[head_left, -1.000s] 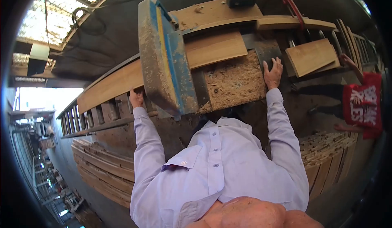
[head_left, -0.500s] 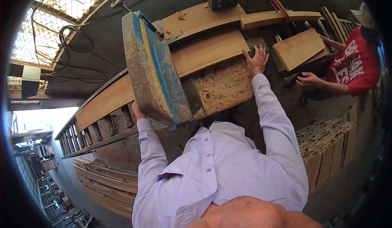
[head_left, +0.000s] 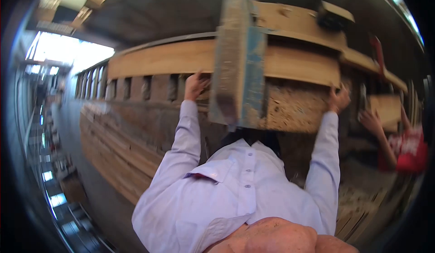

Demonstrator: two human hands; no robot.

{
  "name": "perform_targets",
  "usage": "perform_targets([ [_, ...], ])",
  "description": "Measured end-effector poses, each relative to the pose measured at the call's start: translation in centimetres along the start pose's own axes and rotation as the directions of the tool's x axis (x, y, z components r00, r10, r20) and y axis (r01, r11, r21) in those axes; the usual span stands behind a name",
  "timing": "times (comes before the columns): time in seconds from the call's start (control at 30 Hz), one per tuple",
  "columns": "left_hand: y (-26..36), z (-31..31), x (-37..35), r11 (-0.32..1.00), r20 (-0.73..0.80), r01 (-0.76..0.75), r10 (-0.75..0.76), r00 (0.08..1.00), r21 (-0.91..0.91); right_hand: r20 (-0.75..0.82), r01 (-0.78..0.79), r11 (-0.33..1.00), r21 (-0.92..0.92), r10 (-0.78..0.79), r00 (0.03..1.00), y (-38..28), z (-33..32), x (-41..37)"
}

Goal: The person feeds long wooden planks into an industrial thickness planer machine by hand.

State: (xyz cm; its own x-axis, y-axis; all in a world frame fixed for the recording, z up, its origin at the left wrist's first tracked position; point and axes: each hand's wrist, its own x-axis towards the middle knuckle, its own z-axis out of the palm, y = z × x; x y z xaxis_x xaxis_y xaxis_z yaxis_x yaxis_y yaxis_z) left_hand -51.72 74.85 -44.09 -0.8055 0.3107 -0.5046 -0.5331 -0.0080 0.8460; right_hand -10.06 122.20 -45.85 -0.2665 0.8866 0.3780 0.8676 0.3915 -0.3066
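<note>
A long, flat wooden board [head_left: 161, 59] runs sideways behind a dusty blue-and-brown machine housing [head_left: 240, 71], which hides its middle. My left hand [head_left: 195, 87] is at the board's near edge, left of the housing, with fingers curled against it. On the other side, my right hand [head_left: 339, 99] has its fingers bent around the board's near right corner. Below that part of the board, a sawdust-covered machine table [head_left: 294, 108] shows. Motion blur softens the fingertips of both hands.
Roller supports [head_left: 146, 87] lie under the board's left stretch. Stacked planks [head_left: 113, 139] rest at lower left. A co-worker in red [head_left: 408, 151] handles a shorter board [head_left: 384, 110] at right. A red clamp [head_left: 377, 55] and a curved wooden fence [head_left: 371, 65] are behind.
The view has swung left, so the machine appears further right. My left hand has come out from behind the housing to the board's edge. My right hand's spread fingers have bent around the corner.
</note>
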Motion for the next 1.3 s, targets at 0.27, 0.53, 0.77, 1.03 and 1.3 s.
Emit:
perform_targets([
  [0.27, 2.9, -7.9, 2.6, 0.989, -0.175, -0.129, 0.116, 0.978, -0.069, 0.165, -0.148, 0.988, 0.048, 0.138, 0.976, -1.9, -1.3, -0.3],
  [0.53, 1.7, -7.4, 3.3, 0.981, -0.251, -0.196, 0.187, 0.950, -0.012, 0.154, -0.154, 0.987, 0.048, 0.145, 0.977, -2.1, -1.8, -0.5],
  [0.77, 1.3, -6.9, 3.1, 0.968, -0.288, -0.250, 0.240, 0.927, 0.002, 0.165, -0.120, 0.993, 0.015, 0.116, 0.980, -1.1, -1.0, -0.2],
  [1.03, 1.6, -6.3, 3.3, 0.969, -0.320, -0.246, 0.241, 0.916, 0.027, 0.106, -0.146, 0.989, 0.036, 0.142, 0.984, -1.3, -1.1, -0.4],
  [1.3, 1.5, -6.1, 3.1, 0.964, -0.338, -0.257, 0.265, 0.903, 0.071, 0.134, -0.136, 0.990, 0.038, 0.130, 0.983, -1.1, -1.1, -0.5],
])
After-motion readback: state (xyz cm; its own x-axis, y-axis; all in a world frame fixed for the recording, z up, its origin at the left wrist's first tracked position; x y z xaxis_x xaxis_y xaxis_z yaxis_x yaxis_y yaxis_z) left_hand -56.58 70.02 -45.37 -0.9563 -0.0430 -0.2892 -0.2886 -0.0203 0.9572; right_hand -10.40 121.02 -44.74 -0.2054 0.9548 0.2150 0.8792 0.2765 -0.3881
